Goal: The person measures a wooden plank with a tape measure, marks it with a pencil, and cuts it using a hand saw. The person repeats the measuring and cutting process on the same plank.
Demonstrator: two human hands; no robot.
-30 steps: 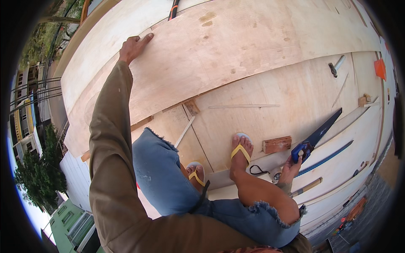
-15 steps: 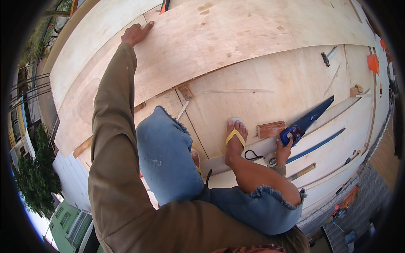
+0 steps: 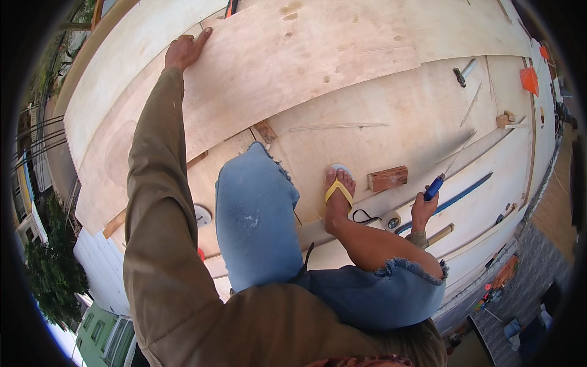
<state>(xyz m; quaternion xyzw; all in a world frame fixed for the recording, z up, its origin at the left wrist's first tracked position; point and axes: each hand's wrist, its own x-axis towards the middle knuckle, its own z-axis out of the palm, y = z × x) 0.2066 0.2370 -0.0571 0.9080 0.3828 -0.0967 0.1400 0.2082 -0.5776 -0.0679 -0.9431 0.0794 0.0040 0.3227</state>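
Note:
My right hand point(image 3: 420, 211) is closed round the blue handle of a handsaw point(image 3: 435, 186). Its blade is turned edge-on and appears as a thin line reaching away to the upper right. At the far left, my left hand point(image 3: 185, 51) rests on the edge of a long plywood sheet point(image 3: 275, 67). The thumb points right and the other fingers bend at that edge, their tips partly hidden. Between my foot and the saw lies a short reddish wood block point(image 3: 387, 178). A roll of tape point(image 3: 392, 221) sits just left of my right wrist.
A hammer point(image 3: 465, 73) lies on the lower plywood at the upper right. Beside the saw is a long blue blade-like strip point(image 3: 461, 203). My sandalled foot point(image 3: 339, 186) stands on the plywood. A thin wood strip point(image 3: 339, 126) and an orange object point(image 3: 529, 81) lie farther off.
The handsaw has turned in my right hand, from its blade lying broadside to edge-on, and is raised off the boards. My left hand stays at the sheet's edge.

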